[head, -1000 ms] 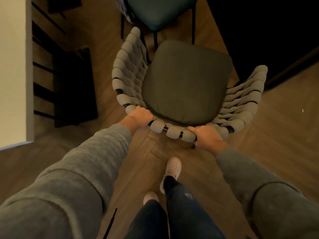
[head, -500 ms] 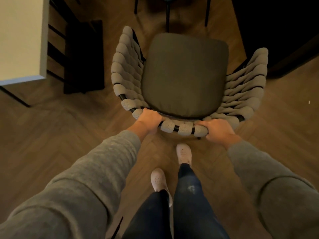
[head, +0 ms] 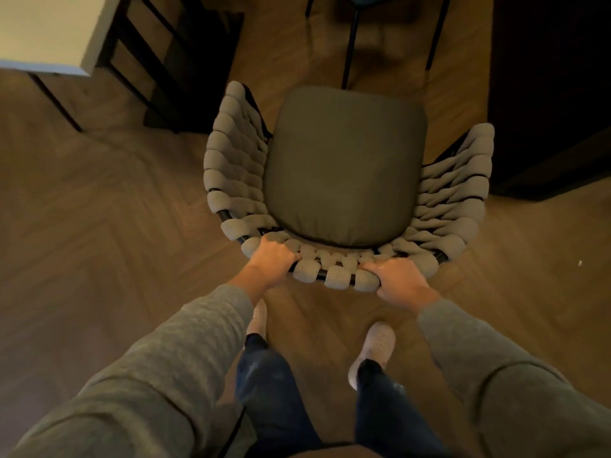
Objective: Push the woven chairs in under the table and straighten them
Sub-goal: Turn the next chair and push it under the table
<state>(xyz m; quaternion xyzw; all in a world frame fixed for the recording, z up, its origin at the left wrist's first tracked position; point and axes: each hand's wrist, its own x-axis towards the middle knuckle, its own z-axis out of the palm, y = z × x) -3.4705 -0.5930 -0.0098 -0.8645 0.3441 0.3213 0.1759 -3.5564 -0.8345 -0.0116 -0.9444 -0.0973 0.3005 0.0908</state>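
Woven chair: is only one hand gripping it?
No, left hand and right hand both grip the woven chair at its back rim.

I turned the woven chair (head: pixel 344 166) as I walked it on: its seat, skewed right of my grip a second before, came nearer square ahead of it. Behind the grip my feet traded places, the left shoe (head: pixel 258 317) stepping up beneath my left hand (head: pixel 272 257), the right shoe (head: pixel 375 343) falling back and wider. Beyond the grip the far chair (head: pixel 352 38) slid upward until only legs showed.
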